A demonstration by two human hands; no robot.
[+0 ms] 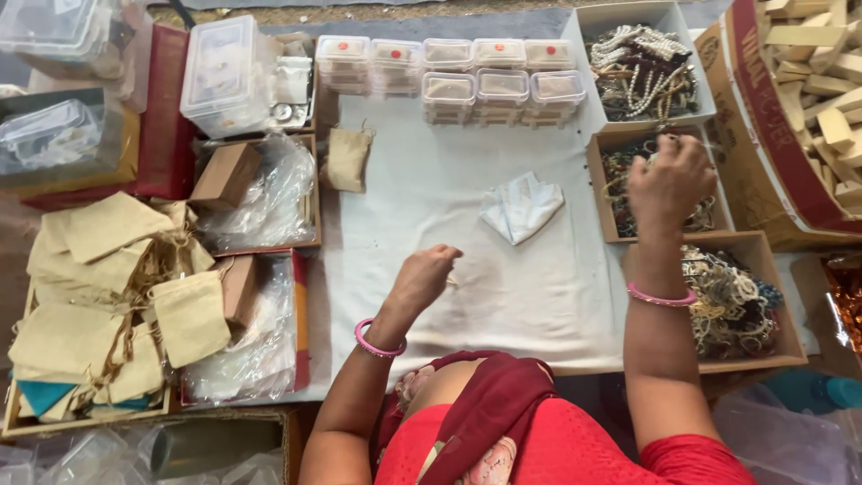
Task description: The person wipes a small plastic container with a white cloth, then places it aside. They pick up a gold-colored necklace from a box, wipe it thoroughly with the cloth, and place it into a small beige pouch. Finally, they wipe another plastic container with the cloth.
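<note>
Two hands work over a white cloth (431, 207) spread on the desk. The left hand (426, 277) hovers low over the cloth with its grip pinched together on something small and pale at the fingertips; what it is cannot be told. The right hand (669, 184) reaches forward and to the right into the middle tray of beads (603, 193), its fingers curled down among dark strands; whether that grip has closed on a strand cannot be told, since the back of the hand hides it.

Beyond the right hand sits a tray of pearl strands (642, 72), and nearer than it, by the wrist, a tray of mixed necklaces (732, 301). Between the two hands, a little ahead, lies a folded white cloth (521, 208). Far ahead of the left hand stands a row of small lidded plastic boxes (458, 76), and a single drawstring pouch (347, 159) rests at the cloth's edge. Well to the left of the left hand lies a heap of tan pouches (108, 305).

As a judgement, the work looks early: nothing finished lies on the cloth, the pouch heap is large, and all three trays remain full
</note>
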